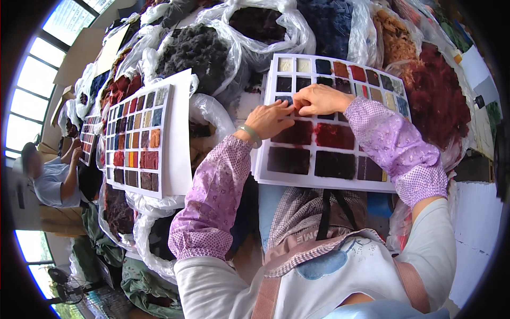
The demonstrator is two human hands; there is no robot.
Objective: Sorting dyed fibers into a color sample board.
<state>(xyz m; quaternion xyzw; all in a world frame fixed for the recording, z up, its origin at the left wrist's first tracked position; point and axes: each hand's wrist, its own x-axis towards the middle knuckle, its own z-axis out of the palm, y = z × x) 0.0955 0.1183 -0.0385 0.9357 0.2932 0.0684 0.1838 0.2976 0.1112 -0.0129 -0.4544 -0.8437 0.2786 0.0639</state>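
In front of me lies a white grid board [329, 184] on a stack of sheets, its windows filled with coloured fibre swatches. My left hand [267, 120], with a pale green bangle at the wrist, rests on the board's left side, fingers stretched out. The fingertips touch a dark blue swatch [283, 99]. Right beside them, my right hand [321, 100] presses down with its fingers drawn together; whatever they may hold is hidden. Below the hands are a dark red swatch [291, 133] and a brighter red swatch [333, 136]. Purple patterned sleeves cover both forearms.
Another swatch chart [135, 141] stands tilted at left. Plastic bags of loose fibre crowd around: charcoal grey [194, 56], dark blue [330, 26], orange-brown [396, 37], dark red [438, 98]. A person [56, 178] at far left holds a similar chart [88, 139].
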